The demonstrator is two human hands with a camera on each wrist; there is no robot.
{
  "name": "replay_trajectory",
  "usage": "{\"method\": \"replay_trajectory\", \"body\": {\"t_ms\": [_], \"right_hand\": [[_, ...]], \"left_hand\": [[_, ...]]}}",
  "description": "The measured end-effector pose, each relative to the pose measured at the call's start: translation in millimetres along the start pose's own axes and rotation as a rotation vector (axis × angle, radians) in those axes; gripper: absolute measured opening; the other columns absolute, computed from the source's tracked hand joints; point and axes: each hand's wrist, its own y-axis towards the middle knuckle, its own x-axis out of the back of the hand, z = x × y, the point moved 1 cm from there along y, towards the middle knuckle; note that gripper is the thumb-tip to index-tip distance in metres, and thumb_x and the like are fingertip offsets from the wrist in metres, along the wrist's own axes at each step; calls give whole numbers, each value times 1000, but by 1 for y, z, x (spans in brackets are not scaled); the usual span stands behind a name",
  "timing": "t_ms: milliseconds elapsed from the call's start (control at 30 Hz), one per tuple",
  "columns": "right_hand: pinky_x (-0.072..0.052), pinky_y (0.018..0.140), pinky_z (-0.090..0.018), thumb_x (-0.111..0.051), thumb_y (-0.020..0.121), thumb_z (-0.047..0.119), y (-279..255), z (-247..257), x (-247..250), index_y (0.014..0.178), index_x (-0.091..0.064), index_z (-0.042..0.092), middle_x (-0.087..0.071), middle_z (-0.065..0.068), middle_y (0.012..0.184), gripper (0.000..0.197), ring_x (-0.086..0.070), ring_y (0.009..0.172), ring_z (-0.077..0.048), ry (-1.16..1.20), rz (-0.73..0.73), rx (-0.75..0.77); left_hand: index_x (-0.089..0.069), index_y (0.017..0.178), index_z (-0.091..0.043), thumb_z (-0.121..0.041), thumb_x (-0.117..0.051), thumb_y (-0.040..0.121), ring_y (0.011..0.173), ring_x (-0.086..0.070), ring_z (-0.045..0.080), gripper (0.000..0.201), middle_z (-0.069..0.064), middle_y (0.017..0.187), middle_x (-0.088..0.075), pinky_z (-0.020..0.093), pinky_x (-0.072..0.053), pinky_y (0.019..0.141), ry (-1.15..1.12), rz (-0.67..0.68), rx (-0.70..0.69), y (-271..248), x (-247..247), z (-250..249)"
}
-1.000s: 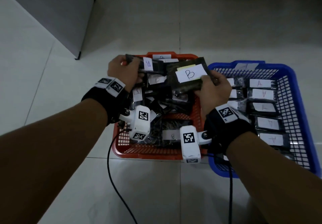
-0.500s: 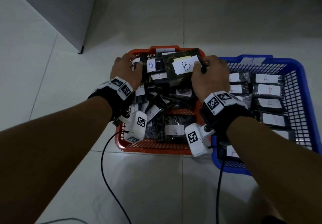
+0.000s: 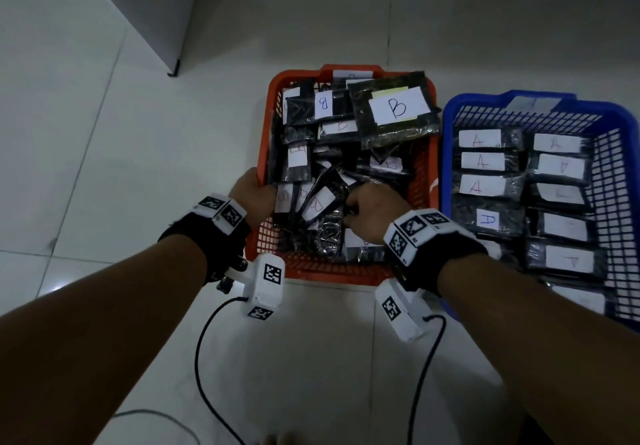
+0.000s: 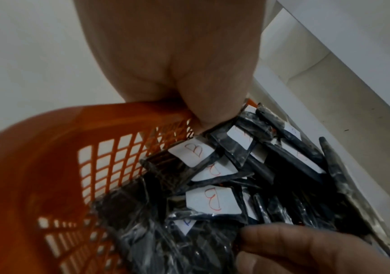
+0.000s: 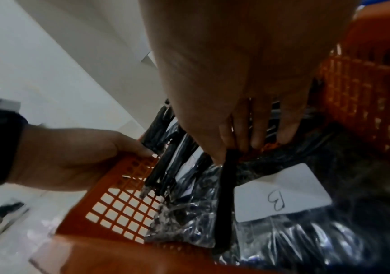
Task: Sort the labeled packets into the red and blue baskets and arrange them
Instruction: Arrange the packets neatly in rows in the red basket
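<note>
The red basket (image 3: 424, 181) is full of black packets with white B labels. A large B packet (image 3: 394, 108) lies on top at its far right corner. My left hand (image 3: 252, 191) grips the basket's left rim (image 4: 128, 111), thumb inside against a small B packet (image 4: 196, 153). My right hand (image 3: 367, 202) reaches into the near half and pinches a thin black packet (image 5: 226, 194) standing on edge between thumb and forefinger. To the right, the blue basket (image 3: 616, 181) holds A packets (image 3: 479, 162) in two neat rows.
The baskets stand side by side on a pale tiled floor. A grey cabinet corner (image 3: 173, 70) stands at the far left. Black cables (image 3: 201, 351) trail from the wrist cameras across the floor in front of me.
Both hands came back from the far end of the red basket to its near end. The large B packet was let go and now lies at the far right corner.
</note>
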Motion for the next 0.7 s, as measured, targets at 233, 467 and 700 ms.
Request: {"method": "replay_trajectory", "body": {"t_ms": [233,467,700], "right_hand": [[-48,55,-20,-70,81,18,26,2,-12,71,-62,19,-62,1,74,14,-62,73,-17,135,0,-186],[-46,71,-23,-62,85,11,6,0,-4,97,-63,37,-62,5,86,29,-57,80,-16,64,-16,-124],[-39,103,-47,-75,76,39,8,-3,-2,119,-62,22,-55,-4,125,47,-51,118,-29,-357,118,-208]], "left_hand": [[-55,116,-17,-30,-50,93,91,-66,29,27,8,104,-67,48,-55,85,-13,-44,-13,-3,-4,6],[-53,118,-15,-26,-48,93,91,-65,28,28,8,105,-66,47,-55,85,12,-54,-15,-7,-5,7],[-52,113,-13,-24,-49,93,92,-62,28,23,8,103,-64,40,-53,83,75,-99,-12,-12,-5,5]]}}
